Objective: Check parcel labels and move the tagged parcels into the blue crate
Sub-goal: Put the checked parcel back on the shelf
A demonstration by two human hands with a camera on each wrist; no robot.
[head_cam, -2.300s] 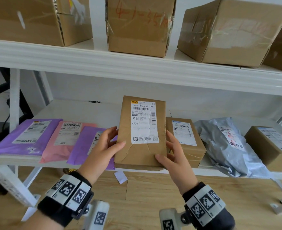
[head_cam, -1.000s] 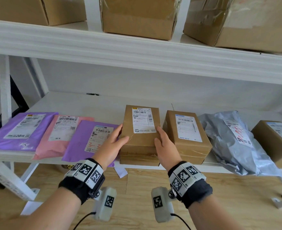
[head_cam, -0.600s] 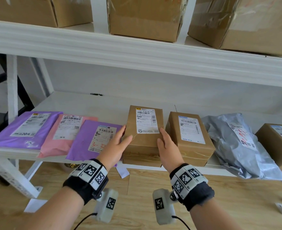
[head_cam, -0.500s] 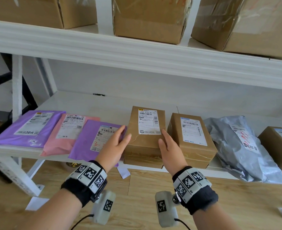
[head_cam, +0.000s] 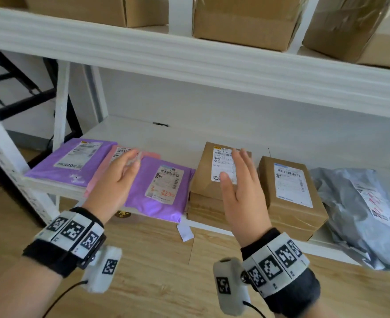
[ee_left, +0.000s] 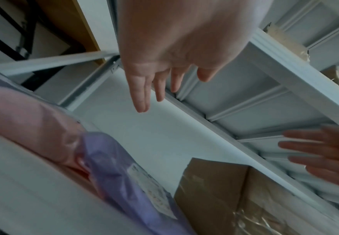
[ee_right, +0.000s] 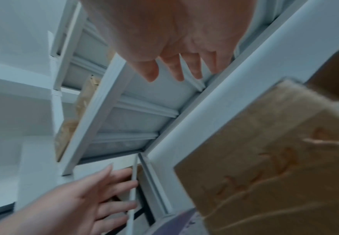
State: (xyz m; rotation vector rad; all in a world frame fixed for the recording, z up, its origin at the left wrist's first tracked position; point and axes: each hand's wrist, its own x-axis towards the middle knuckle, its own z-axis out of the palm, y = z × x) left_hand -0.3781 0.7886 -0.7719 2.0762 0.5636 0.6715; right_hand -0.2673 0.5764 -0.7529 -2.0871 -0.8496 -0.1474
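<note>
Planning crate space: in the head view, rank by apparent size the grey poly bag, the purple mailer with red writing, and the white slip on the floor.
1. Grey poly bag, partly cut off at the frame edge.
2. Purple mailer with red writing, somewhat smaller.
3. White slip, clearly smallest.

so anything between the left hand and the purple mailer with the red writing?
Nothing visible. The left hand hangs open above the shelf front, beside the purple mailer, whose labelled top lies uncovered. Only its left edge overlaps the pink mailer. The right hand is open over the brown box.
</note>
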